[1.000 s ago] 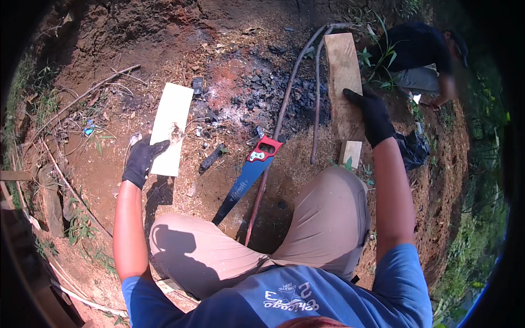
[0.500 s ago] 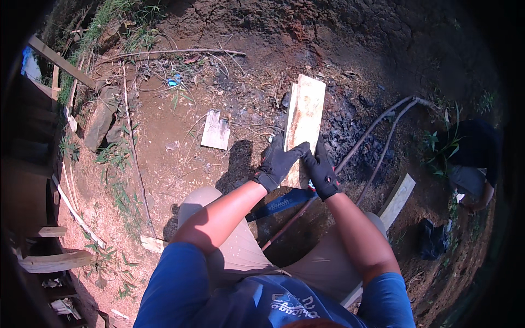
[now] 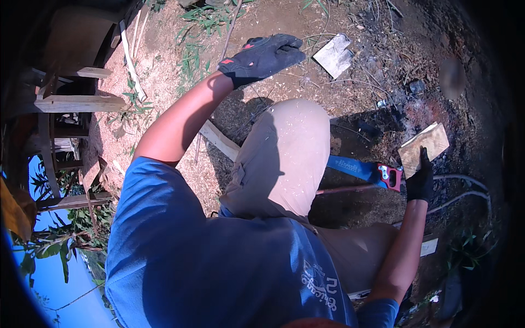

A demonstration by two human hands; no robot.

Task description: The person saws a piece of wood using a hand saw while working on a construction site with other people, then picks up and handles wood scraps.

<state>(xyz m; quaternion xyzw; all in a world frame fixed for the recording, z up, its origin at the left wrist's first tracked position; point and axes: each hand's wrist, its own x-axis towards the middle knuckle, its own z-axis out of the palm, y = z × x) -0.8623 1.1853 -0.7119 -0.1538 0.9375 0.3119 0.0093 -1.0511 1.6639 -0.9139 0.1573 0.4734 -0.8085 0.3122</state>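
My right hand [image 3: 420,183], in a dark glove, grips a pair of short wooden boards [image 3: 424,146] stacked together, with the thumb over the upper face. Close to that hand lies a handsaw [image 3: 355,167] with a blue blade and a red handle. My left hand [image 3: 265,57], gloved as well, is held out at the upper middle with its fingers stretched and nothing in them. A small pale wood offcut [image 3: 333,56] with a notched end rests on the ground to the right of it.
A pale plank [image 3: 219,141] lies beside my left knee. Thin branches [image 3: 465,179] curve along the right. Wooden framing [image 3: 79,104] stands at the left, near light strips [image 3: 131,60]. Sawdust, grass and charred bits cover the ground.
My left hand has let go of the boards and swung out left. My right hand alone holds them, now farther right. The whole view has turned toward the left.
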